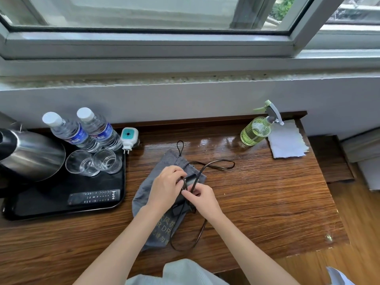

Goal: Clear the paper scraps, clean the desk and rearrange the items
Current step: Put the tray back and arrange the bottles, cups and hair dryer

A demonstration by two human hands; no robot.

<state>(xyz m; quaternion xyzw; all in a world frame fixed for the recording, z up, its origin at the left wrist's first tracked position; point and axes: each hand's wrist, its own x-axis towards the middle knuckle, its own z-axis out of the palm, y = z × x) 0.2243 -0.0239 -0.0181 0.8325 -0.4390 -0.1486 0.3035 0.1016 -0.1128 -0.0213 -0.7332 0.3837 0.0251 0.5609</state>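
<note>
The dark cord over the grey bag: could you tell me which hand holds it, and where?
Both hands: the left hand grips the dark cord against a black device; the right hand pinches it just below.

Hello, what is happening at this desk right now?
A person is winding a dark cord around a black device that lies on a grey pouch in the middle of the wooden desk. The left hand grips the device and the right hand pinches the cord. A spray bottle stands by a white paper towel.

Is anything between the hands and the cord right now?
Nothing visible. Both the left hand and right hand already grip the cord over the grey bag, wrapping it around a black item there.
</note>
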